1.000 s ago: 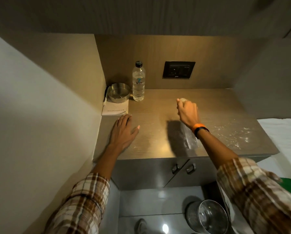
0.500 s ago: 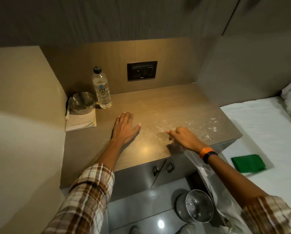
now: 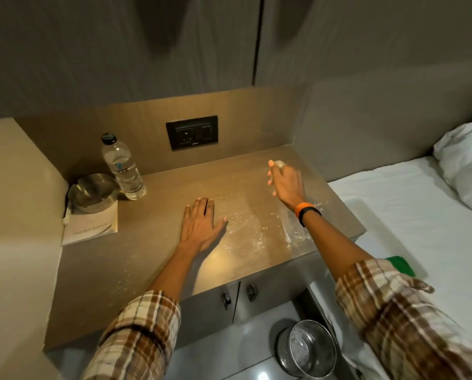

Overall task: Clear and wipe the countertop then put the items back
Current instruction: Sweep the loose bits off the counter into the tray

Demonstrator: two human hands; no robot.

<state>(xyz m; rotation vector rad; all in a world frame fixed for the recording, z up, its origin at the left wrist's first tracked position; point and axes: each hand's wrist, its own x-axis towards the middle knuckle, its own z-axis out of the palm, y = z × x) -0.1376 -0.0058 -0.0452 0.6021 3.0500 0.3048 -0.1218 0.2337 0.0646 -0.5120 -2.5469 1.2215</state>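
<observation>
Partly hidden green cloth (image 3: 400, 265), clear bottle (image 3: 292, 226) indistinct

Left hand (image 3: 201, 223) flat on countertop (image 3: 158, 242); right hand (image 3: 285, 185) grips clear bag (image 3: 292, 229)

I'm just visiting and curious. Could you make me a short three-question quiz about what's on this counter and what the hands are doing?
1. True or false: the water bottle stands upright at the back left of the countertop.
2. What is the left hand doing? A) gripping the bottle B) lying flat, palm down, on the countertop C) opening a cabinet door
3. What lies on the bed to the right of the right sleeve?

Key
1. True; its cap is on, beside the metal ashtray.
2. B.
3. A green cloth, partly hidden by the sleeve. The right hand is closed around something pale, with a clear plastic bag hanging below it.
</observation>
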